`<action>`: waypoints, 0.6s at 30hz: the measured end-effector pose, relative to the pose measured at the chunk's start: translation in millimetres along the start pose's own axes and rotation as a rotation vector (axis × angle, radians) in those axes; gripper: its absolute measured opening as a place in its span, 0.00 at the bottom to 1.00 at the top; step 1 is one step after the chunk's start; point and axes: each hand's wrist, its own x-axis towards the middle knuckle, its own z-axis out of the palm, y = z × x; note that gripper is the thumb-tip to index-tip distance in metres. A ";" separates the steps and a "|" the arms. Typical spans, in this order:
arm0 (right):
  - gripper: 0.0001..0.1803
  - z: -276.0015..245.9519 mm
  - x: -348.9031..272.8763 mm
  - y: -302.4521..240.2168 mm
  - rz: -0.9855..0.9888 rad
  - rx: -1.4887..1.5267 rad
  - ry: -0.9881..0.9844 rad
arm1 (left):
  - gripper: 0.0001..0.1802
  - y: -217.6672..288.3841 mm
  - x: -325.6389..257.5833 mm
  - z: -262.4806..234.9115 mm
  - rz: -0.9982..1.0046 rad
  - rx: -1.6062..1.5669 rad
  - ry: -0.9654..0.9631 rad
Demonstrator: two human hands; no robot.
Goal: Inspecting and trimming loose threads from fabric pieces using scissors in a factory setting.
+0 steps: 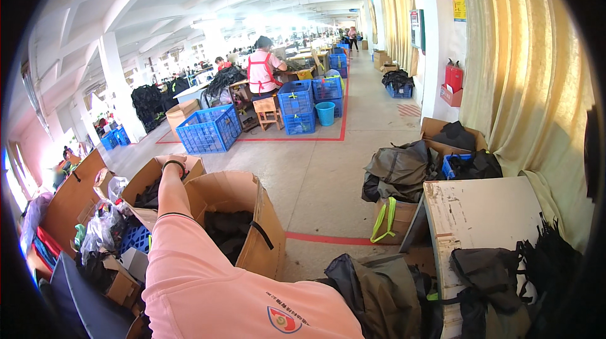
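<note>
- The left hand (179, 159) is at the far edge of the smaller box (142, 178); its opening and hold cannot be told
- Dark cloth (149, 196) lies inside this box, whose walls probably keep it together
- The right hand is not visible

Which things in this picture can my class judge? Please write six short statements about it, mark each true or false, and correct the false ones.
1. The bucket is blue. True.
2. The left hand is beside the bucket. False: it is at the far side of an open box with dark fabric in it.
3. A dark band is on the left wrist. True.
4. The stool is bright red. False: it is brown.
5. The larger box to the right of that open box has dark fabric in it too. True.
6. Both of the person's own hands show. False: only the left one does.
</note>
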 end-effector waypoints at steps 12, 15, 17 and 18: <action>0.21 -10.0 -16.6 -57.6 0.222 -0.157 -0.095 | 0.08 146.4 -95.0 145.9 0.318 -0.323 -0.470; 0.17 -0.2 -14.0 -40.6 0.311 0.056 -0.086 | 0.15 221.6 -239.3 223.6 0.713 -0.231 -0.907; 0.13 -0.1 -33.2 -10.7 0.394 0.431 0.053 | 0.20 251.3 -346.9 266.3 0.960 -0.229 -1.358; 0.10 -1.9 -21.9 -15.0 0.343 0.170 -0.049 | 0.22 259.4 -406.5 265.4 1.155 -0.129 -1.431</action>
